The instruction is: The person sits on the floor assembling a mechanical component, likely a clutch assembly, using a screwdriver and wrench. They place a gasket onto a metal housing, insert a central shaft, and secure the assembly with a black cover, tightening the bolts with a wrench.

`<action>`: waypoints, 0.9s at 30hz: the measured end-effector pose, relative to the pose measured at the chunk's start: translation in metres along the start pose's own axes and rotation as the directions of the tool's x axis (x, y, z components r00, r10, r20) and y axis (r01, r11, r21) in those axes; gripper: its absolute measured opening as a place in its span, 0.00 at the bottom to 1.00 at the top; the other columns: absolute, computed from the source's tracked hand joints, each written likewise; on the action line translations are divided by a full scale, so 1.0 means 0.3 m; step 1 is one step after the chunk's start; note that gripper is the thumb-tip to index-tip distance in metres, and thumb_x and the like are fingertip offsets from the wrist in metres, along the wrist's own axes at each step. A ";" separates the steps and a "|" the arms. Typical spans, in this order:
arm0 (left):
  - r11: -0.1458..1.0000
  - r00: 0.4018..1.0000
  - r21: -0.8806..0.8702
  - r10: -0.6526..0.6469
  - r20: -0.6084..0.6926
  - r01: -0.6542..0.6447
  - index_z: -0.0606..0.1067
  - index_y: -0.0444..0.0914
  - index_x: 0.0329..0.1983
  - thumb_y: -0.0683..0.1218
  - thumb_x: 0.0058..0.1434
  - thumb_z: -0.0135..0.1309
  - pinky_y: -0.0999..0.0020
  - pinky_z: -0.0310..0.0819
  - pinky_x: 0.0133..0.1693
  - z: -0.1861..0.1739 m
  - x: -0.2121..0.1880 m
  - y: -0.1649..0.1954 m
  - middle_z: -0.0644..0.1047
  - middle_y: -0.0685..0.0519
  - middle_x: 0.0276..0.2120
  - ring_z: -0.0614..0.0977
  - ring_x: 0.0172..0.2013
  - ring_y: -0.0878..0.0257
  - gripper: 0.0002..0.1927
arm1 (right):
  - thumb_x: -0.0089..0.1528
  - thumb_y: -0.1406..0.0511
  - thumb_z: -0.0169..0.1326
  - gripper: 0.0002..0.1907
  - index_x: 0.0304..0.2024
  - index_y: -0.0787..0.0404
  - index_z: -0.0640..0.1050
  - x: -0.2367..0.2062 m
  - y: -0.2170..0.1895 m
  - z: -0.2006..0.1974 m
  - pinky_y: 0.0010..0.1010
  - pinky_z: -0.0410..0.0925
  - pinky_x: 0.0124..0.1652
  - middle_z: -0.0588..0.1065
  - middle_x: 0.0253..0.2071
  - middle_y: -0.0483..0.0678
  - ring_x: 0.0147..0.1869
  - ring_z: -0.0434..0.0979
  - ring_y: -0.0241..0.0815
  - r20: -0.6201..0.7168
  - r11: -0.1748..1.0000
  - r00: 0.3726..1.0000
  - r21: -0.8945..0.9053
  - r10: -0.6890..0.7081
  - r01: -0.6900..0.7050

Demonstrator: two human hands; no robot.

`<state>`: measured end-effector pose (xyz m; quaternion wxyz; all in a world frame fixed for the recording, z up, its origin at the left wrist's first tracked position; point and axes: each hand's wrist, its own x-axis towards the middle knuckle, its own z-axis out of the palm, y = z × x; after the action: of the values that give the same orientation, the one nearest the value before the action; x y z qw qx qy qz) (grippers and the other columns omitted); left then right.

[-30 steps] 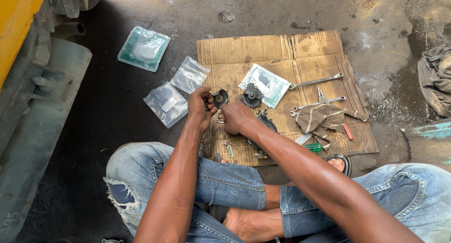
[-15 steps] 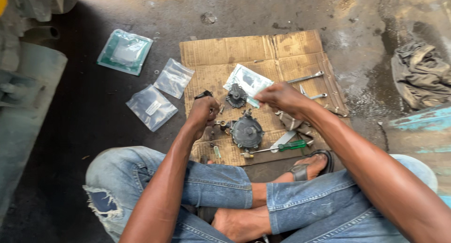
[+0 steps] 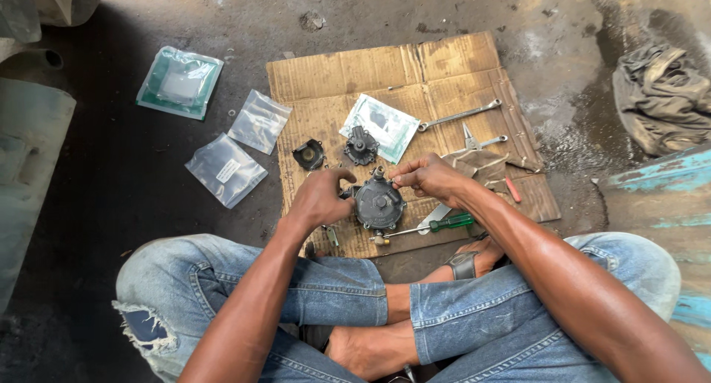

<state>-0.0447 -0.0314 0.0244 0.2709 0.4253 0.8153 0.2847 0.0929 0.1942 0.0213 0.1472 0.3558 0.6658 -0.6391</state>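
Note:
I sit cross-legged at a cardboard sheet [image 3: 444,64] on a concrete floor. A round dark metal housing [image 3: 379,203] lies on the cardboard in front of me. My left hand [image 3: 320,198] rests against its left side, fingers curled. My right hand [image 3: 426,178] hovers just right of the housing's top, fingertips pinched together on something too small to make out. Two smaller dark parts [image 3: 309,154] [image 3: 361,146] lie farther up the cardboard.
A green-handled screwdriver [image 3: 433,224], a wrench [image 3: 459,115], pliers [image 3: 474,140] and a folded rag [image 3: 492,166] lie on the cardboard. Clear plastic bags [image 3: 226,170] [image 3: 258,121] and a green packet [image 3: 179,81] lie left. A crumpled cloth [image 3: 655,94] sits far right.
Both hands have come down from the small part near the packet to the round housing. My right hand moved from the tools toward the housing's top.

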 end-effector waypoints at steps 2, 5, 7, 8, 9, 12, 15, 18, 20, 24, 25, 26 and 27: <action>1.000 1.000 0.028 -0.003 0.022 0.003 0.79 0.36 0.55 0.44 0.41 0.56 0.57 0.77 0.52 -0.012 -0.003 0.020 0.83 0.35 0.39 0.86 0.42 0.48 0.33 | 0.60 0.69 0.61 0.12 0.46 0.65 0.83 0.003 0.008 0.004 0.21 0.62 0.26 0.82 0.35 0.47 0.25 0.66 0.28 0.003 1.000 1.000 -0.022 0.018 -0.018; 0.998 0.997 0.056 -0.029 0.078 0.024 0.81 0.38 0.53 0.44 0.41 0.57 0.58 0.78 0.52 -0.027 -0.006 0.042 0.83 0.36 0.40 0.86 0.42 0.47 0.30 | 0.60 0.69 0.60 0.11 0.46 0.64 0.84 0.006 0.011 0.005 0.22 0.62 0.26 0.82 0.35 0.47 0.26 0.67 0.28 -0.041 0.998 0.999 -0.055 0.002 -0.004; 0.997 0.992 0.069 -0.047 0.114 0.040 0.82 0.39 0.51 0.43 0.40 0.59 0.59 0.78 0.51 -0.035 -0.012 0.047 0.83 0.37 0.40 0.86 0.42 0.47 0.29 | 0.59 0.69 0.60 0.11 0.45 0.63 0.84 0.008 0.010 0.003 0.22 0.62 0.27 0.82 0.35 0.46 0.26 0.66 0.29 -0.046 0.997 0.999 -0.078 -0.012 0.008; 0.996 0.991 0.072 -0.052 0.127 0.043 0.82 0.39 0.51 0.42 0.39 0.59 0.60 0.79 0.51 -0.037 -0.014 0.047 0.83 0.37 0.40 0.86 0.42 0.48 0.30 | 0.59 0.69 0.60 0.11 0.44 0.63 0.84 0.009 0.008 0.002 0.22 0.62 0.27 0.83 0.35 0.46 0.26 0.65 0.29 -0.047 0.996 0.999 -0.091 -0.019 0.015; 0.996 0.989 0.074 -0.056 0.139 0.046 0.81 0.39 0.50 0.41 0.37 0.60 0.60 0.79 0.50 -0.037 -0.015 0.046 0.83 0.38 0.40 0.86 0.42 0.48 0.31 | 0.58 0.69 0.60 0.11 0.44 0.63 0.84 0.009 0.007 0.002 0.23 0.63 0.27 0.82 0.35 0.46 0.26 0.66 0.30 -0.058 0.993 0.998 -0.119 -0.023 0.016; 0.997 0.992 0.070 -0.027 0.127 0.019 0.83 0.39 0.49 0.38 0.39 0.57 0.60 0.79 0.50 -0.033 -0.014 0.037 0.83 0.39 0.41 0.86 0.42 0.49 0.29 | 0.57 0.69 0.61 0.11 0.43 0.63 0.85 0.009 0.005 0.001 0.24 0.63 0.27 0.82 0.34 0.46 0.26 0.67 0.31 -0.081 0.983 0.996 -0.181 -0.045 0.030; 0.999 0.989 0.047 -0.021 0.146 0.014 0.84 0.39 0.43 0.39 0.43 0.58 0.61 0.79 0.49 -0.024 -0.007 0.024 0.84 0.43 0.39 0.87 0.39 0.52 0.21 | 0.57 0.68 0.61 0.11 0.42 0.62 0.85 0.007 0.009 0.003 0.25 0.63 0.28 0.82 0.33 0.46 0.28 0.68 0.32 -0.088 0.979 0.994 -0.199 -0.066 0.048; 0.998 0.990 0.069 -0.022 0.143 0.012 0.85 0.39 0.37 0.38 0.43 0.57 0.60 0.80 0.42 -0.020 -0.006 0.011 0.85 0.46 0.34 0.86 0.35 0.54 0.17 | 0.58 0.67 0.62 0.11 0.42 0.62 0.86 0.007 0.012 0.015 0.24 0.67 0.33 0.83 0.35 0.44 0.34 0.75 0.31 -0.107 0.958 0.986 -0.272 -0.128 0.095; 0.998 0.990 0.069 -0.012 0.142 0.003 0.85 0.40 0.35 0.38 0.43 0.57 0.59 0.79 0.40 -0.020 -0.005 0.007 0.85 0.47 0.32 0.86 0.32 0.55 0.16 | 0.57 0.66 0.63 0.10 0.40 0.62 0.87 0.006 0.012 0.030 0.21 0.70 0.41 0.84 0.37 0.42 0.40 0.81 0.29 -0.122 0.911 0.964 -0.373 -0.236 0.175; 0.998 0.989 0.059 -0.017 0.144 0.009 0.84 0.40 0.34 0.39 0.43 0.58 0.59 0.78 0.37 -0.022 -0.005 0.009 0.84 0.47 0.29 0.85 0.30 0.55 0.14 | 0.57 0.65 0.63 0.10 0.40 0.61 0.86 -0.008 0.003 0.050 0.28 0.73 0.40 0.84 0.36 0.48 0.39 0.83 0.37 -0.167 0.901 0.960 -0.412 -0.224 0.139; 0.998 0.989 0.057 -0.021 0.144 0.013 0.84 0.40 0.33 0.39 0.43 0.58 0.59 0.78 0.37 -0.023 -0.005 0.010 0.84 0.47 0.28 0.85 0.29 0.55 0.13 | 0.58 0.64 0.63 0.11 0.41 0.60 0.85 -0.013 0.001 0.055 0.30 0.72 0.39 0.84 0.36 0.50 0.38 0.82 0.39 -0.195 0.885 0.956 -0.453 -0.218 0.109; 0.998 0.989 0.055 -0.025 0.144 0.017 0.84 0.40 0.33 0.40 0.44 0.59 0.58 0.78 0.37 -0.023 -0.006 0.011 0.84 0.47 0.28 0.85 0.29 0.55 0.12 | 0.58 0.63 0.63 0.11 0.42 0.59 0.84 -0.018 -0.001 0.060 0.32 0.72 0.37 0.84 0.35 0.52 0.36 0.81 0.40 -0.223 0.868 0.951 -0.491 -0.213 0.079; 0.998 0.989 0.052 -0.029 0.144 0.021 0.84 0.40 0.32 0.40 0.44 0.59 0.58 0.78 0.37 -0.023 -0.007 0.011 0.84 0.47 0.28 0.85 0.29 0.55 0.11 | 0.58 0.62 0.63 0.11 0.41 0.60 0.84 -0.024 -0.002 0.063 0.32 0.73 0.37 0.84 0.35 0.53 0.36 0.82 0.40 -0.212 0.842 0.942 -0.528 -0.261 0.115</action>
<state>-0.0467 -0.0333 0.0317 0.3220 0.4414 0.8057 0.2289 0.0927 0.1741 0.0236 0.0779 0.3219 0.8562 -0.3964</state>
